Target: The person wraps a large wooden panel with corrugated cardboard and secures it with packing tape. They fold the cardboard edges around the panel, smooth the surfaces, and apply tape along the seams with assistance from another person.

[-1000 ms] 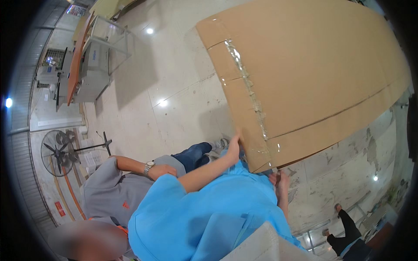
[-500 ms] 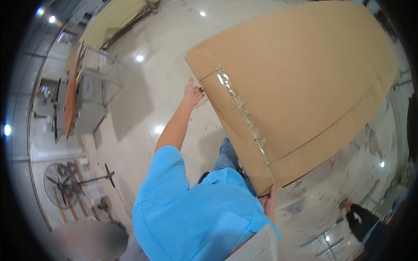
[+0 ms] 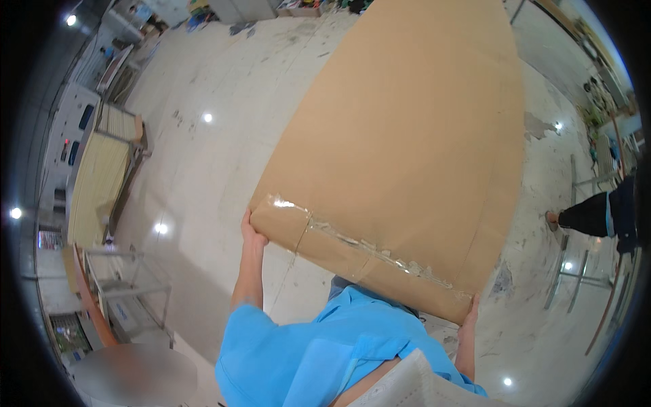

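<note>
A large brown cardboard sheet (image 3: 407, 136) stretches from in front of my body to the far side, with a ragged strip of clear tape (image 3: 369, 245) along its near end. My left hand (image 3: 254, 228) grips the sheet's near left corner; the fingers go partly out of sight beneath it. At the near right corner my right hand (image 3: 469, 313) holds the edge, its fingers mostly hidden by the cardboard. The near edge lies close to my blue shirt (image 3: 339, 346).
To the left stand a stack of pale yellow panels (image 3: 102, 183) and a metal frame table (image 3: 135, 288). A person in dark trousers (image 3: 586, 216) is at the right, near metal frames (image 3: 576, 275) on the floor. Clutter lines the far wall.
My view has turned right, and the sheet's near edge has swung from steeply slanted to nearly crosswise before me. My left hand, earlier beside the left edge with fingers partly spread, now grips the corner.
</note>
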The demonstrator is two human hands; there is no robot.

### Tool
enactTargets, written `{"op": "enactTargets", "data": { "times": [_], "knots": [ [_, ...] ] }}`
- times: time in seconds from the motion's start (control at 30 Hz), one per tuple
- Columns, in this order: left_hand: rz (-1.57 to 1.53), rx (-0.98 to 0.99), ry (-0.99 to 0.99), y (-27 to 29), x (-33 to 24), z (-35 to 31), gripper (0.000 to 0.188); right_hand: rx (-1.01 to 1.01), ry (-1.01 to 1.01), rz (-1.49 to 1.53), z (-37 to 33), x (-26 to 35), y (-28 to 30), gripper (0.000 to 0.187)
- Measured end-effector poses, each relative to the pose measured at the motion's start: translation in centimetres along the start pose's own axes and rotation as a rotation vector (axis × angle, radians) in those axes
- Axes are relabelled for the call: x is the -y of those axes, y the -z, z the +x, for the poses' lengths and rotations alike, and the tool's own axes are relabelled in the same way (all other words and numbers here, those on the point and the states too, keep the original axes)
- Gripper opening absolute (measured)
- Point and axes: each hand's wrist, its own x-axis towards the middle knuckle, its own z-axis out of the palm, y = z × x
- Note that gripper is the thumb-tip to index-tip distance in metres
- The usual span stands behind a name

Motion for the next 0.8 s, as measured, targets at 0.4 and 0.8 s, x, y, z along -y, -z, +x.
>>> {"op": "enactTargets", "data": {
  "times": [0.4, 0.8],
  "knots": [
    [0.044, -0.078, 0.053, -5.5, -3.3, -5.1, 0.05, 0.0, -0.02, -0.028, -3.8, 4.1, 0.6, 0.078],
    [0.367, -0.031, 0.089, -3.7, -2.9, -3.3, 0.052, -0.282, -0.056, -0.31, -4.1, 3.0, 0.3, 0.077]
  ]
}}
